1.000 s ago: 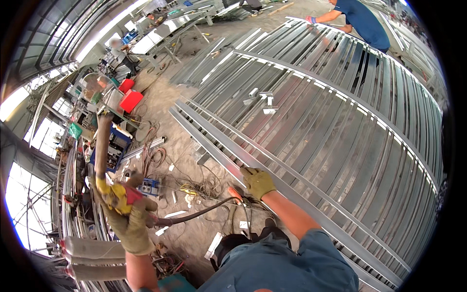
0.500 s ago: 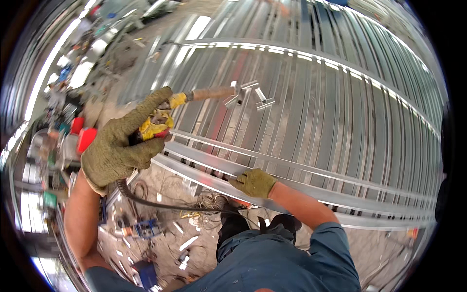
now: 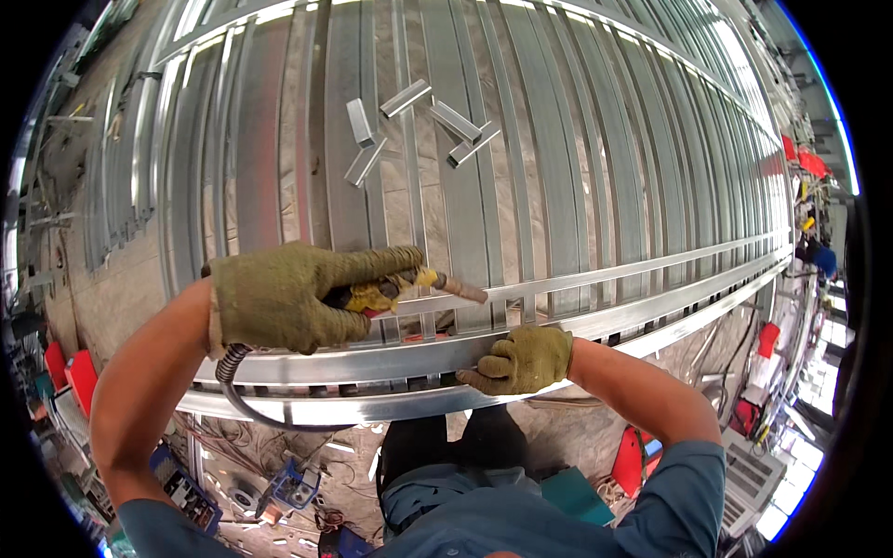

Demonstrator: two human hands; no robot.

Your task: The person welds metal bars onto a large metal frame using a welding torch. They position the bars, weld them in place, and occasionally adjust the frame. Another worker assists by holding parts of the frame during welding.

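My left hand [image 3: 288, 298], in an olive glove, is closed around a welding torch [image 3: 428, 277] wrapped in yellow tape. The torch's brownish nozzle points right, above the metal frame. From its rear a dark cable [image 3: 246, 406] loops down over the frame's near edge. My right hand [image 3: 523, 361], gloved alike, rests just right of the nozzle tip, its fingers curled onto a long metal rail [image 3: 316, 365] at the near side. The fingers' undersides are hidden. Several short metal channel pieces [image 3: 456, 123] lie loose on the frame's slats, beyond the torch.
Long parallel metal slats [image 3: 558, 205] fill the frame, with gaps between them. Cables, scraps and a blue tool [image 3: 296, 485] lie on the floor at lower left. A red item [image 3: 631, 462] and a teal box [image 3: 577, 495] stand by my legs. Red boxes [image 3: 79, 377] are at left.
The view has turned and shifted. My left hand has brought the torch down and closer to my right hand at the near rail. My right hand's fingers are more curled.
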